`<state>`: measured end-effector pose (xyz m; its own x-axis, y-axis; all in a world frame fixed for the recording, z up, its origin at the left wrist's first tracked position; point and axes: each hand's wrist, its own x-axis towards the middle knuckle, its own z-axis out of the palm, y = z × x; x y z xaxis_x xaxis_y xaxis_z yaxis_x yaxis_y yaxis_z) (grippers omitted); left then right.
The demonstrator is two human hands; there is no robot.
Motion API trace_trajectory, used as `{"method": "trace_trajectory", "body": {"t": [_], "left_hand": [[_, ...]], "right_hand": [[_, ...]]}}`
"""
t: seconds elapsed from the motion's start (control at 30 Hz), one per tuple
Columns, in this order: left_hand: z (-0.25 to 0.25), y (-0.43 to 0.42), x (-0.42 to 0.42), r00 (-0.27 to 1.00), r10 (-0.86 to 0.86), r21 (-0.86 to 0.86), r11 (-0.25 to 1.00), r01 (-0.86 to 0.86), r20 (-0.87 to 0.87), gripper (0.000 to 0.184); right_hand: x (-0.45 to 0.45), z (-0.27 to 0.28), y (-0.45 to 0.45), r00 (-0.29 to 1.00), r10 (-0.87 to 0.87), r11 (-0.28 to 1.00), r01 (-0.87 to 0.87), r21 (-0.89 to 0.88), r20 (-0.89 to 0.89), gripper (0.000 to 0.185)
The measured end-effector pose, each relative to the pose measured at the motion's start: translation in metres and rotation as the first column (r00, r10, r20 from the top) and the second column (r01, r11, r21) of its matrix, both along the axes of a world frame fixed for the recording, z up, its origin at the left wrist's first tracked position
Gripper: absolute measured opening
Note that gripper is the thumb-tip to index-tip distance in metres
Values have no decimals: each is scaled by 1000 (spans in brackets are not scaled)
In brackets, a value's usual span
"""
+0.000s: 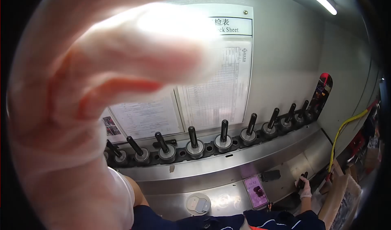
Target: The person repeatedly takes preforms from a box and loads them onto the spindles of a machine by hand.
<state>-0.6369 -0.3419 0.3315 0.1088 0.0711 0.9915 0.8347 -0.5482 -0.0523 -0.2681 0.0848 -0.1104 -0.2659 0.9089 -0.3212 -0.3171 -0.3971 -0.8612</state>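
My left hand (122, 63), in a thin whitish glove, is raised very close to the camera and blurred. Its fingers are bent and apart, with nothing visible between them; the upper finger runs out of the top of the view. At the lower right, my right hand (305, 190), also gloved, grips a black rod-shaped part (302, 181) above the steel bench (228, 200). Behind the hands stands a row of upright black pins on round metal bases, one of them a black pin (224, 131) near the middle.
A phone (256, 191) with a lit screen and a round pale object (198, 204) lie on the bench. A check sheet (234, 79) hangs on the back wall. At the right are a cardboard box (336, 201), a yellow cable (339, 134) and a dark patterned panel (321, 92).
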Motion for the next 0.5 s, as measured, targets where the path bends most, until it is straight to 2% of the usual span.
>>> {"method": "trace_trajectory", "body": {"t": [0.07, 0.13, 0.23, 0.27, 0.3, 0.33, 0.37, 0.4, 0.43, 0.47, 0.5], "left_hand": [[-3, -1, 2, 1000, 12, -9, 1000, -12, 6, 55], [-4, -1, 3, 1000, 23, -15, 1000, -23, 5, 54], [-3, 1, 0, 999, 37, -5, 999, -37, -16, 53], [-2, 1, -3, 999, 46, 5, 999, -45, -24, 52], [0, 2, -6, 998, 55, 24, 998, -54, -36, 52], [3, 4, -8, 996, 69, 63, 996, -66, -56, 52], [2, 10, -10, 994, 77, 107, 992, -68, -80, 51], [3, 14, -13, 991, 86, 149, 986, -70, -106, 51], [5, 18, -14, 988, 93, 173, 982, -72, -122, 50], [6, 20, -15, 987, 98, 183, 980, -74, -127, 50], [7, 22, -16, 986, 100, 181, 981, -75, -132, 50]], "right_hand": [[0, 5, -2, 999, 49, 999, -49, 11, 11, 21], [-8, 19, -12, 1000, -14, 999, 14, -30, -9, 20], [2, 4, -2, 1000, 15, 999, -15, -38, 0, 21], [2, 0, -4, 997, 52, 999, -51, 13, -50, 23], [2, 2, -8, 1000, 12, 1000, -12, 16, -4, 23], [3, 1, -9, 997, 83, 992, -83, 95, 7, 23], [1, 5, -7, 995, 98, 991, -97, 97, 3, 25], [9, -7, 6, 981, 193, 964, -196, 181, 34, 22], [-4, 30, -6, 996, 72, 975, -61, -215, 45, 21], [6, 16, 5, 990, 131, 978, -120, -172, 56, 19], [-2, 31, -3, 990, 93, 981, -74, -181, 103, 19]]}}
